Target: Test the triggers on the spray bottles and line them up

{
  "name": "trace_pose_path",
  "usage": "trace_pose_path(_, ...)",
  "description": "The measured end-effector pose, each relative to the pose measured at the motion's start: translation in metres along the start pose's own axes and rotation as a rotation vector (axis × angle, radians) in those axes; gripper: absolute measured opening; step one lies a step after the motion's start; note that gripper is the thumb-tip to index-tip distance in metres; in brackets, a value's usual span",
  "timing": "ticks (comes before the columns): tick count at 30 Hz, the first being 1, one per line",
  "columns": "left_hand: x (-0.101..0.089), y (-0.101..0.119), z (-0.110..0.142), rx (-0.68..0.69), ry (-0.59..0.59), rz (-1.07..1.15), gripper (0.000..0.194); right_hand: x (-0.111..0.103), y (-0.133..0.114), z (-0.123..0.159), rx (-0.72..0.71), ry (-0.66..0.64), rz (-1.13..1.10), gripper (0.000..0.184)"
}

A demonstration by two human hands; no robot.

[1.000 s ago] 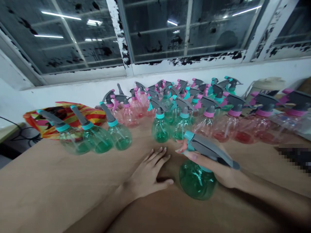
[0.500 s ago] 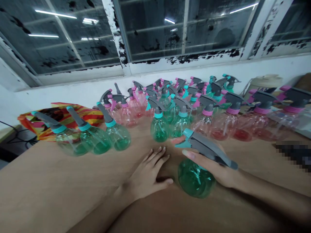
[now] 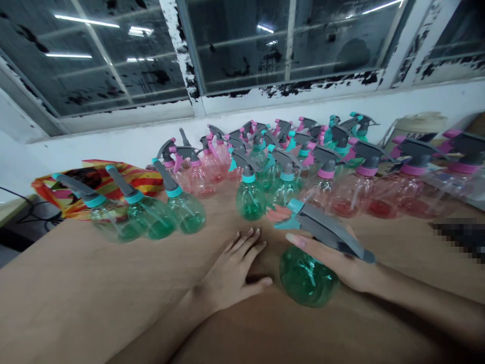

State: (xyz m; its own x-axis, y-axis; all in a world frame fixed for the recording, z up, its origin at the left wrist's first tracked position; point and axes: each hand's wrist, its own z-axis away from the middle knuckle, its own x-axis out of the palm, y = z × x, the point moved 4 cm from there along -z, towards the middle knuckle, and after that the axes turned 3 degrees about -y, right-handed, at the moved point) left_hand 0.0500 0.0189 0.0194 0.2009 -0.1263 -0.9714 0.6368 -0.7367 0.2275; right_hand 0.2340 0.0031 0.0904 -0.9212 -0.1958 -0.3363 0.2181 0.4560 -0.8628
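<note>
My right hand is closed round the neck of a green spray bottle, under its grey and teal trigger head. The bottle is clear green plastic with a dip tube inside, and it is upright at the front of the table. Flat on the tabletop, to the left of that bottle, lies my left hand with its fingers spread and nothing in it. Just beyond the fingertips stands another green spray bottle with a little green liquid in it.
Three green spray bottles stand at left before a bright patterned plastic bag. Several pink spray bottles and green ones crowd the back, below the window. A beige container and a blurred dark object are at right.
Both hands keep nearly the same pose. More of the right fingers shows beside the trigger of the held bottle. The whole view has shifted slightly.
</note>
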Motion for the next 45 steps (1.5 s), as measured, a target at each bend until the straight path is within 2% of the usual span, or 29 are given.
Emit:
trace_pose_path(7,-0.0007,0.0000,-0.0008,-0.014,-0.020,-0.036,0.070,-0.0011,-0.0003,-0.0022,-0.035,-0.006,0.004,0.013)
trace_pose_path(16,0.0015,-0.0026,0.0005,0.002,-0.004,-0.062,0.068,-0.0025,0.0043,0.0007,-0.026,0.025,0.106,0.024)
trace_pose_path(19,0.0017,-0.0024,0.0003,0.006,0.000,-0.086,0.068,-0.0030,0.0031,0.0004,-0.054,0.039,0.067,0.022)
trace_pose_path(23,0.0016,-0.0017,0.0000,0.006,0.000,-0.123,0.068,-0.0021,-0.0015,-0.0036,-0.069,-0.009,-0.022,0.013)
trace_pose_path(28,0.0016,-0.0017,0.0003,0.007,0.004,-0.131,0.069,-0.0032,0.0004,-0.0029,-0.047,0.024,-0.016,0.025)
trace_pose_path(32,0.0022,-0.0018,0.0006,0.016,0.003,-0.131,0.069,-0.0042,0.0057,-0.0002,-0.023,0.046,0.039,0.022)
trace_pose_path(37,0.0044,-0.0034,0.0013,0.016,0.007,-0.139,0.070,-0.0027,0.0032,-0.0011,-0.088,0.013,-0.017,0.036)
trace_pose_path(45,0.0045,-0.0039,0.0013,0.024,0.018,-0.141,0.068,-0.0018,0.0019,-0.0016,-0.066,-0.007,-0.070,0.030)
